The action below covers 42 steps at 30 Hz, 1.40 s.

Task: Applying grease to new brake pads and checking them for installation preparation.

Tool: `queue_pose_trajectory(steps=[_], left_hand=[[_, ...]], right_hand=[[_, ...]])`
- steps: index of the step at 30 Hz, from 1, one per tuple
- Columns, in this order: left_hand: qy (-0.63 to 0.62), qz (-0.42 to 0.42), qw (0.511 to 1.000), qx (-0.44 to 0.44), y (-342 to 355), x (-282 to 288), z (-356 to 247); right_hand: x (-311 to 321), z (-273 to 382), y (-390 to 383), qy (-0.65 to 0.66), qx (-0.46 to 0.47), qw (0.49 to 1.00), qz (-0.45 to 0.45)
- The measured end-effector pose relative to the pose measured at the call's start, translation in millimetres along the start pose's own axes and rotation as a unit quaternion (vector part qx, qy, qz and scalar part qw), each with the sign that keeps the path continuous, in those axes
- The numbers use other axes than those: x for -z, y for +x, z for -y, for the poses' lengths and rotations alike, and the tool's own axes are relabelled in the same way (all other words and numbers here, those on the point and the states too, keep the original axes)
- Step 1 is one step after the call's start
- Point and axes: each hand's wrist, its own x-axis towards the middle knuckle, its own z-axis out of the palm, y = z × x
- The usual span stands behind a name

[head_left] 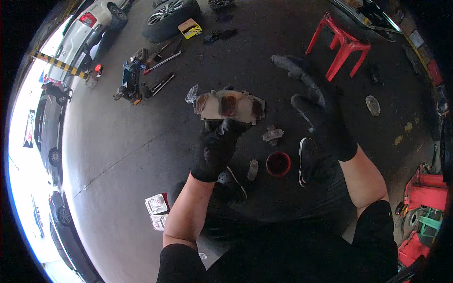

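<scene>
My left hand (214, 148), in a black glove, is closed on the lower edge of a brake pad (213, 109). The pad's curved grey metal back faces up, with reddish-brown patches of what looks like grease at its middle and both ends. Off to the right, my gloved right hand (323, 113) is raised with fingers stretched and the thumb apart, holding nothing. Grey smears coat its fingers. Between my shoes stands a round red tub (278, 163) of dark red paste. Beside it on the floor lie a worn metal piece (272, 135) and a narrow grey piece (253, 170).
A red plastic stool (339, 42) stands at the far right. Far left are an open toolbox (130, 80) and long-handled tools (163, 63). A wheel (170, 19) lies beyond, beside a yellow box (190, 29). Silver-and-red packages (156, 203) rest near my left arm.
</scene>
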Motion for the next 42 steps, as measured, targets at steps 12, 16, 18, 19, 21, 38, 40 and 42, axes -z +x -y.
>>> queue_pose_trajectory(steps=[12, 16, 18, 19, 21, 38, 40, 42], left_hand=[[-0.228, -0.022, 0.969, 0.098, -15, -5, 4], [-0.066, -0.017, 0.994, 0.086, -15, 8, 24], [0.118, -0.006, 0.991, 0.061, -15, 17, 40], [0.246, -0.002, 0.968, 0.042, -15, 23, 48], [0.366, 0.009, 0.930, 0.045, -8, 39, 62], [0.711, 0.180, 0.621, 0.279, -13, 307, 374], [0.759, 0.219, 0.523, 0.321, -39, 337, 413], [0.747, 0.139, 0.544, 0.357, -63, 350, 445]], right_hand=[[29, 5, -17, 0.013, -0.017, 0.999, -0.031], [41, -1, -20, 0.022, -0.030, 0.998, -0.053], [47, -7, -21, -0.019, -0.034, 0.997, -0.062], [50, -10, -21, -0.038, -0.033, 0.997, -0.063], [54, -16, -22, -0.071, -0.022, 0.995, -0.065], [53, -38, -10, 0.138, -0.131, 0.981, -0.033], [49, -34, -5, 0.073, -0.120, 0.990, -0.023], [42, -26, -8, -0.054, -0.157, 0.985, -0.051]])
